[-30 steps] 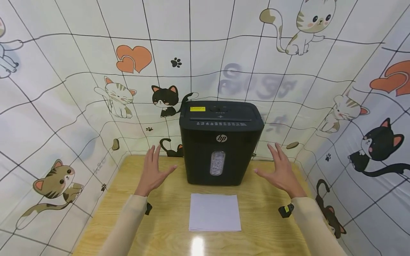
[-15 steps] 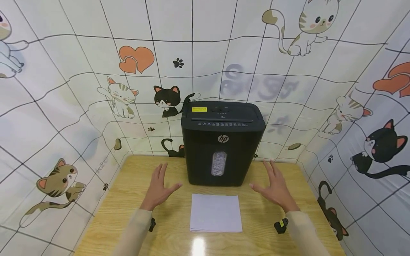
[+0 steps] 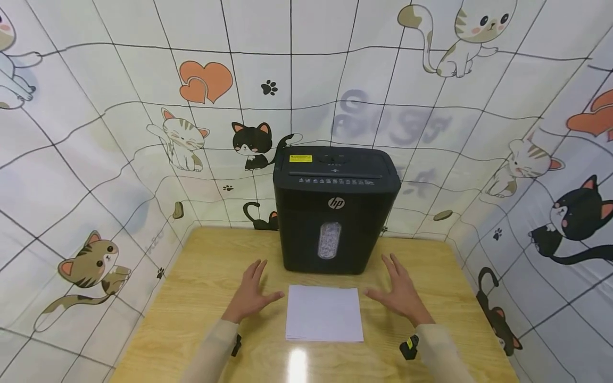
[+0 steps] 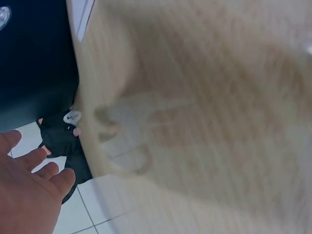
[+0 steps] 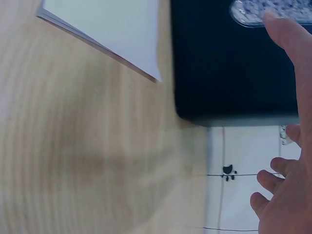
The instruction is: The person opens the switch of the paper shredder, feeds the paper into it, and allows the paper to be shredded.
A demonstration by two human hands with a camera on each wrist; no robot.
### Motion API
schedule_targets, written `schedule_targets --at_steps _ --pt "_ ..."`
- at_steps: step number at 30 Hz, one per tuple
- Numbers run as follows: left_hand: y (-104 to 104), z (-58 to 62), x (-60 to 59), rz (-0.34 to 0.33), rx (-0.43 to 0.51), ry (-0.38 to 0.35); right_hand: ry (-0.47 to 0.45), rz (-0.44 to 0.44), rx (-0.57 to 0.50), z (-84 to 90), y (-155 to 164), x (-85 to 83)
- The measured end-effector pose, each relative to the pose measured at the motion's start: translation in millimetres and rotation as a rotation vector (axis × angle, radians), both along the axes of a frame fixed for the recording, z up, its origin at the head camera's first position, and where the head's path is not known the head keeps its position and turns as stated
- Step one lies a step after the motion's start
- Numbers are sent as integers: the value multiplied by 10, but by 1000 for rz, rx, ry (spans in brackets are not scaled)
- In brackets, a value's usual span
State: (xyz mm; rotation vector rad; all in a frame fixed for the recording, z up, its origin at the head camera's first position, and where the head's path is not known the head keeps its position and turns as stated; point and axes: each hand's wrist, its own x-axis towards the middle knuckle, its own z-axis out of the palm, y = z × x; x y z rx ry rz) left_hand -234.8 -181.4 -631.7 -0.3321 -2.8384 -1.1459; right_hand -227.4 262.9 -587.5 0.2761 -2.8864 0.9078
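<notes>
A black HP paper shredder (image 3: 336, 207) stands at the back middle of the wooden table (image 3: 201, 287), with shreds showing in its small window (image 3: 329, 240). In front of it lies a thin stack of white paper (image 3: 323, 313). My left hand (image 3: 252, 293) hovers open just left of the stack, fingers spread. My right hand (image 3: 399, 291) hovers open just right of it. Neither hand holds anything. The right wrist view shows the paper corner (image 5: 122, 34), the shredder body (image 5: 229, 63) and my straight fingers (image 5: 287, 44). The left wrist view is blurred, with my open palm (image 4: 29, 190) low left.
Cartoon-cat cloth walls (image 3: 96, 159) close in the table on the left, back and right. Bare wood lies on both sides of the shredder and along the near edge (image 3: 297, 367).
Both hands have come down and inward from beside the shredder to either side of the paper stack. The head view has tilted slightly.
</notes>
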Motion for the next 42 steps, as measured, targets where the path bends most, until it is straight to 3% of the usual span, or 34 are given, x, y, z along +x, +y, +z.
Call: schedule_targets --at_steps 9,17,24,35,42 --pt "210 -151 26 -99 -52 -55 -79 40 -8 -218 -197 23" --pt "422 -185 84 -225 -98 -26 -155 96 -21 -396 -349 36" --pt "568 -193 98 -266 -177 -40 -131 152 -19 -498 -453 11" --pt "685 -246 218 -316 -248 -84 -182 87 40 -601 -581 29" --pt "705 -304 293 -315 -274 -50 -176 46 51 -650 -633 57"
